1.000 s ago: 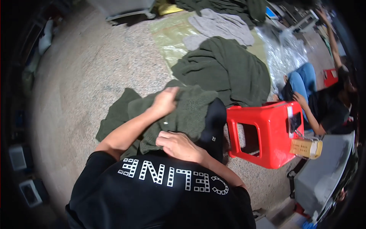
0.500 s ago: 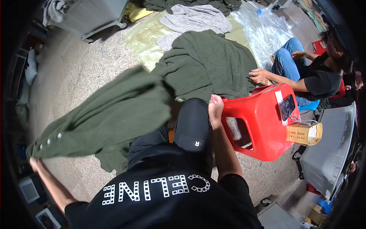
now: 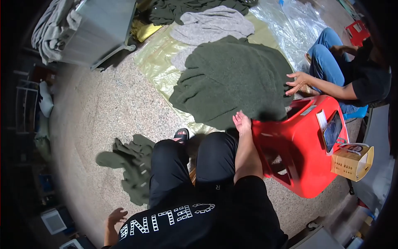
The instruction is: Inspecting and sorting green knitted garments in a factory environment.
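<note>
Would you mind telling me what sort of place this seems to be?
Probably a small garment workshop or sorting area: a pile of green knitwear lies on a plastic sheet over a speckled stone floor, and another seated person handles it beside a red plastic stool.

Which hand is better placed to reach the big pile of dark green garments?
Right. The right hand is open, stretched forward at the near edge of the green garment pile. The left hand hangs open low by the person's side, near the dropped green garment.
</note>
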`<state>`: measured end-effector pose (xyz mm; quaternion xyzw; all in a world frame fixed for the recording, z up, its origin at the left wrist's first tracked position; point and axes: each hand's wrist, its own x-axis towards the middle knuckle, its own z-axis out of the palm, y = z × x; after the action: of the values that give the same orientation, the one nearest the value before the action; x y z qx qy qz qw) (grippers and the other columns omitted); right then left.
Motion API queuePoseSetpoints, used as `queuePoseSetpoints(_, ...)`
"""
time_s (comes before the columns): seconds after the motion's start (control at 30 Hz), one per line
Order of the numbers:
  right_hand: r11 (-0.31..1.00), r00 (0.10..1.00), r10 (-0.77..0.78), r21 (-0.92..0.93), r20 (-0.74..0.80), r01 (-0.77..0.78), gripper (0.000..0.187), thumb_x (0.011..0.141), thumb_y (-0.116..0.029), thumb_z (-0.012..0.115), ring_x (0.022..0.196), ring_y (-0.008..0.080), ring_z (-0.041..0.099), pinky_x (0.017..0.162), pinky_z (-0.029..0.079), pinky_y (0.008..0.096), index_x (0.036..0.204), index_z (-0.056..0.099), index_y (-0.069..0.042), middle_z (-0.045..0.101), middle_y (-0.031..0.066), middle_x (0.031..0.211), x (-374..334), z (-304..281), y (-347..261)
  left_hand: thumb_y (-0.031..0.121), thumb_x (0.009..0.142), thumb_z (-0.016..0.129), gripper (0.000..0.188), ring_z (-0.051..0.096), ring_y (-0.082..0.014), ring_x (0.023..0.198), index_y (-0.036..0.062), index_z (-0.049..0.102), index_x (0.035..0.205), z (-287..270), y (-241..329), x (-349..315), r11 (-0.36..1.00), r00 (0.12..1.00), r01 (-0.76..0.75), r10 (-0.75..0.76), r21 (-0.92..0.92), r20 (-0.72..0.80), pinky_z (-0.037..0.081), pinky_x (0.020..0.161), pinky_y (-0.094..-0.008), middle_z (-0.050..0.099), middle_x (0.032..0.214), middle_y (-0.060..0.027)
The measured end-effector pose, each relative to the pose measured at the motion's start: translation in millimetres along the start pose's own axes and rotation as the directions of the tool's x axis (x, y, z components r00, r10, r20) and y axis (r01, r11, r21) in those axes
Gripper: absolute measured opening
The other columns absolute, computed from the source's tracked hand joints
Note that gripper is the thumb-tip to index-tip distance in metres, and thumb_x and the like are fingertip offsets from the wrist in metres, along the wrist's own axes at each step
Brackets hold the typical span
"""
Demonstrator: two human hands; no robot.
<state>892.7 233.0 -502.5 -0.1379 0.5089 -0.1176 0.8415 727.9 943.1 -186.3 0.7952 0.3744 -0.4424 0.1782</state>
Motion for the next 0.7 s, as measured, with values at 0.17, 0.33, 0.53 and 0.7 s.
queuePoseSetpoints(0.17, 0.941, 0.94, -0.288, -0.238, -0.183, 0.242, 0.033, 0.08, -0.017, 0.064, 0.091, 0.0198, 0.051, 0.071, 0.051, 0.0392, 0.108, 0.049, -0.007, 0.053, 0.0068, 0.103, -18, 15, 2, 0.023, 0.083, 0.058, 0.055, 0.061, -0.0196, 0.078, -0.0016, 0.037, 0.127, -19, 90, 1, 0.933, 0.924, -0.354, 0.339, -0.06, -0.179, 0.05, 0.058, -0.0321, 0.059, 0.097, -0.0133)
queuePoseSetpoints(0.33, 0.971, 0.98, -0.181, -0.173, -0.078, 0.166, 0.052, 0.077, -0.022, 0.069, 0.11, 0.0254, 0.045, 0.072, 0.05, 0.0389, 0.121, 0.044, -0.01, 0.049, 0.0065, 0.118, -27, 39, -16, 0.023, 0.083, 0.059, 0.056, 0.061, -0.0194, 0.08, 0.0, 0.035, 0.129, -17, 132, -8, 0.848, 0.837, -0.529, 0.529, 0.037, -0.143, 0.05, 0.062, -0.0301, 0.058, 0.103, -0.0128)
queuePoseSetpoints(0.53, 0.989, 0.973, -0.141, -0.06, -0.185, 0.132, 0.055, 0.078, -0.028, 0.064, 0.105, 0.0257, 0.048, 0.07, 0.049, 0.0398, 0.123, 0.039, -0.008, 0.043, 0.0082, 0.123, -21, 68, -27, 0.018, 0.081, 0.057, 0.055, 0.063, -0.0188, 0.076, -0.0015, 0.036, 0.128, 3, 124, -4, 0.863, 0.873, -0.469, 0.486, 0.188, -0.05, 0.05, 0.059, -0.0294, 0.063, 0.096, -0.0141)
queuePoseSetpoints(0.7, 0.816, 0.757, -0.577, -0.259, -0.306, 0.517, 0.063, 0.076, -0.031, 0.064, 0.113, 0.0258, 0.043, 0.082, 0.045, 0.0392, 0.126, 0.037, -0.005, 0.044, 0.0128, 0.126, -33, 61, -59, 0.017, 0.078, 0.06, 0.06, 0.063, -0.0201, 0.074, -0.0016, 0.034, 0.129, 2, 98, 6, 0.909, 0.919, -0.373, 0.39, 0.184, -0.064, 0.051, 0.057, -0.0301, 0.062, 0.096, -0.0169)
